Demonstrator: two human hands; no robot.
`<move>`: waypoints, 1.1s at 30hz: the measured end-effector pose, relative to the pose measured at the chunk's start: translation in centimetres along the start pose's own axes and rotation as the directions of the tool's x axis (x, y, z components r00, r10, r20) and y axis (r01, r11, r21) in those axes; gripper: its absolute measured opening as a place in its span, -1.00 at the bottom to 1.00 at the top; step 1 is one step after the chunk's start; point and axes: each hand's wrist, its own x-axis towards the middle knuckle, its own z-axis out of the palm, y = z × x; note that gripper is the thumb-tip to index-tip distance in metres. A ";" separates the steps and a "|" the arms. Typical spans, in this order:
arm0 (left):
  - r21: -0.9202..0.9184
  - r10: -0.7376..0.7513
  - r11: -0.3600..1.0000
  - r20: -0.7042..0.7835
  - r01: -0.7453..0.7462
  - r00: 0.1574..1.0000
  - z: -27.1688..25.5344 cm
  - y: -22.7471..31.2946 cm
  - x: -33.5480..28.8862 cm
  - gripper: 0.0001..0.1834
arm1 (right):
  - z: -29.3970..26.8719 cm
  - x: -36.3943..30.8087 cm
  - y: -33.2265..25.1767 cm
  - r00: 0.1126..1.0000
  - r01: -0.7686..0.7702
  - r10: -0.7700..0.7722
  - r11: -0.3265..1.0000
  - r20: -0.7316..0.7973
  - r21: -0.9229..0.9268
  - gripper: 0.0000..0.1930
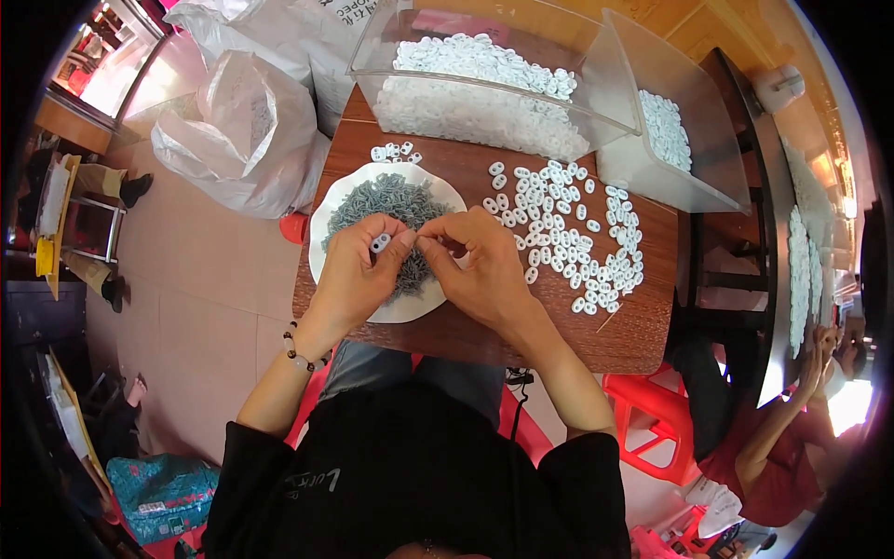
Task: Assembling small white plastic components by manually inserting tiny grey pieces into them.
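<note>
Over a white scalloped plate (445,184) heaped with small grey screw-like pieces (377,197), my two hands meet fingertip to fingertip. My left hand (358,270) is closed, with a white oval two-hole piece (380,243) held between thumb and fingers; its holes look grey. My right hand (489,268) is also closed, thumb and forefinger pinched beside the left fingertips. What that pinch holds is too small and hidden to name. Many loose white oval two-hole pieces (557,222) lie on the brown table (484,340), right of the plate, and a few behind it.
A clear bin (372,79) of white pieces stands at the back, a second bin (722,186) right of it. White sacks (247,140) stand on the floor at the back left. A red stool (643,410) is at the right, near another person's hands (819,359).
</note>
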 end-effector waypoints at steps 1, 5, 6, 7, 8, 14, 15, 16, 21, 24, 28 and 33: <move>-0.003 -0.003 1.000 0.000 0.003 1.000 -0.1 0.1 0.0 -0.84 | 0.1 0.1 0.1 1.000 -0.004 0.004 1.000 -0.005 -0.006 -0.91; -0.013 -0.138 0.990 -0.042 0.138 0.990 -0.9 0.8 0.2 -0.90 | 0.2 -0.1 0.4 0.990 -0.127 0.132 0.988 -0.045 0.087 -0.94; -0.042 -0.177 0.984 -0.030 0.175 0.984 -1.0 0.7 0.2 -0.91 | 0.2 -0.2 0.4 0.990 -0.128 0.132 0.988 -0.043 0.087 -0.94; -0.043 -0.179 0.983 -0.030 0.177 0.983 -0.9 0.7 0.1 -0.91 | 0.1 -0.2 0.3 0.985 -0.165 0.169 0.979 -0.026 0.116 -0.94; -0.077 -0.145 0.987 -0.035 0.142 0.989 -0.5 0.7 -0.1 -0.92 | 0.0 -0.4 0.3 0.979 -0.202 0.206 0.969 -0.009 0.144 -0.94; -0.208 -0.078 0.975 -0.003 0.075 0.997 1.7 0.8 -1.0 -0.89 | -1.5 -1.8 -0.6 0.978 -0.203 0.207 0.968 -0.009 0.146 -0.95; -0.229 -0.107 0.967 0.034 0.113 0.994 2.0 1.2 -1.2 -0.88 | -1.8 -2.2 -0.8 0.976 -0.212 0.216 0.967 -0.014 0.141 -0.95; -0.234 -0.108 0.965 0.047 0.116 0.993 2.3 1.4 -1.4 -0.88 | -2.2 -2.7 -1.0 0.978 -0.196 0.203 0.972 -0.043 0.129 -0.94; -0.295 -0.173 0.925 0.238 0.241 0.956 4.2 2.6 -2.4 -0.83 | -4.6 -5.7 -1.0 0.993 -0.099 0.097 0.995 -0.064 -0.033 -0.91; -0.276 -0.171 0.928 0.280 0.250 0.945 5.7 2.5 -2.9 -0.84 | -5.9 -7.7 -1.4 0.978 -0.197 0.198 0.980 -0.071 0.029 -0.81; -0.238 -0.150 0.941 0.344 0.241 0.927 6.9 3.0 -3.2 -0.86 | -6.7 -9.9 -1.7 0.808 -0.505 0.581 0.767 -0.095 0.395 -0.79; -0.291 -0.174 0.905 0.417 0.312 0.892 8.0 3.4 -3.5 -0.86 | -7.9 -11.2 -1.0 0.779 -0.520 0.620 0.718 -0.088 0.462 -0.85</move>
